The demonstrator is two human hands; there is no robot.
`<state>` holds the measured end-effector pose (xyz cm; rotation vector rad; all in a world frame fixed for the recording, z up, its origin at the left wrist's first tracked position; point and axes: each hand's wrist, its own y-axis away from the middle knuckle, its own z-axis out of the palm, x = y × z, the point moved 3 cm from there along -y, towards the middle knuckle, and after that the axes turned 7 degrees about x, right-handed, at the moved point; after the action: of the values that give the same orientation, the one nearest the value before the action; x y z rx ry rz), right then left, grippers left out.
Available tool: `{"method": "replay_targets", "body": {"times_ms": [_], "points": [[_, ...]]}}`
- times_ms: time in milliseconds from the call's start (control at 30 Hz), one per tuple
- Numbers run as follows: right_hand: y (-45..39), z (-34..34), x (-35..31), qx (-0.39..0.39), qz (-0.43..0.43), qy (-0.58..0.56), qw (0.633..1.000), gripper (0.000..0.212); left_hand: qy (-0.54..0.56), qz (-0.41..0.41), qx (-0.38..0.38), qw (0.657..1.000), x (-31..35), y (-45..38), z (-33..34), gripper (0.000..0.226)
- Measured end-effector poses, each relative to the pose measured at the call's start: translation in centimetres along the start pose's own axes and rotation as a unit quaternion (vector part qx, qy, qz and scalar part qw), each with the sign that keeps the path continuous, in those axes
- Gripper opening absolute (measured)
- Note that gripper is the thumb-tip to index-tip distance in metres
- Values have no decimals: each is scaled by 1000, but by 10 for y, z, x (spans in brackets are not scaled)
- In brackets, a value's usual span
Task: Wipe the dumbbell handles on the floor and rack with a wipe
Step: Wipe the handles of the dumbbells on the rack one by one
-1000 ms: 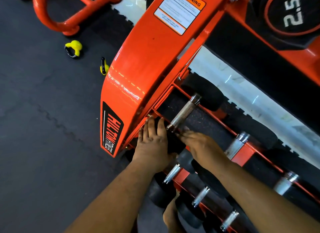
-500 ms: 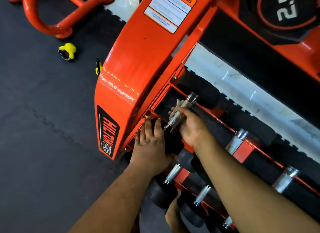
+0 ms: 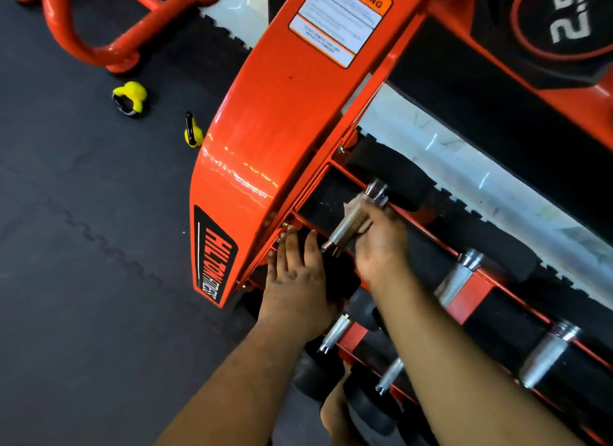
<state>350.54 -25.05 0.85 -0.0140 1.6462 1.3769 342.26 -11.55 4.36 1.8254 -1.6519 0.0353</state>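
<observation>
Fingers of the right hand (image 3: pixel 381 246) were wrapped, with a wipe (image 3: pixel 353 206), around a dumbbell handle (image 3: pixel 351 221) on the orange rack (image 3: pixel 298 120). Straight, the left hand (image 3: pixel 295 279) was laid on the black dumbbell head (image 3: pixel 341 279). Dark rubber flooring (image 3: pixel 83 246) was seen, with two yellow kettlebells (image 3: pixel 129 98) nearby.

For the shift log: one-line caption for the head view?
Right hand wraps a wipe around a racked dumbbell handle; left hand rests flat.
</observation>
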Motion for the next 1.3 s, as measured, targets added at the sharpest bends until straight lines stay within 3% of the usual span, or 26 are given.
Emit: {"method": "replay_targets", "body": {"times_ms": [100, 167, 233, 300, 367, 433, 567, 700, 733, 900, 967, 1033, 1100, 1133, 1200, 1300], "points": [[18, -6, 11, 25, -59, 49, 997, 43, -6, 4, 7, 1000, 0, 0, 0, 120], [11, 4, 0, 35, -49, 70, 996, 26, -5, 5, 8, 1000, -1, -1, 2, 118], [-1, 16, -16, 16, 27, 46, 998, 6, 0, 7, 7, 1000, -1, 0, 3, 118], [-10, 26, -22, -12, 70, -5, 997, 12, 4, 8, 6, 1000, -1, 1, 1, 119], [-8, 22, -20, 2, 54, 3, 999, 10, 8, 11, 10, 1000, -2, 0, 1, 119], [5, 5, -2, 6, 26, 59, 998, 18, 6, 12, 14, 1000, -3, 0, 2, 118], [24, -12, 18, -73, 39, 205, 975, 35, 6, 17, 16, 1000, -2, 1, 1, 118], [-14, -1, -19, -68, 54, -26, 996, 19, 8, 17, 15, 1000, -2, 0, 3, 121], [-13, 1, -19, -80, 45, -28, 995, 15, 6, 16, 12, 1000, -2, 0, 3, 121], [14, -22, 24, -124, 37, 270, 954, 7, -1, 16, -1, 1000, -1, 0, 2, 121], [17, -27, 15, -91, 4, 240, 966, 5, -3, 17, 0, 1000, -2, 0, 3, 121], [10, -24, -3, -27, -26, 112, 993, 18, -3, 17, -2, 1000, -2, 0, 3, 121], [4, -12, -15, 34, -74, 23, 996, 27, 0, 16, -3, 1000, -3, -1, 2, 121], [5, -8, -14, 54, -111, 46, 991, 28, 2, 17, -4, 1000, -2, 0, 1, 120], [14, -11, 1, 65, -211, 211, 952, 30, 5, 20, 2, 1000, -2, 1, 0, 120], [41, -35, 14, -15, -337, 437, 834, 38, 3, 27, 6, 1000, -2, 1, 0, 121]]}}
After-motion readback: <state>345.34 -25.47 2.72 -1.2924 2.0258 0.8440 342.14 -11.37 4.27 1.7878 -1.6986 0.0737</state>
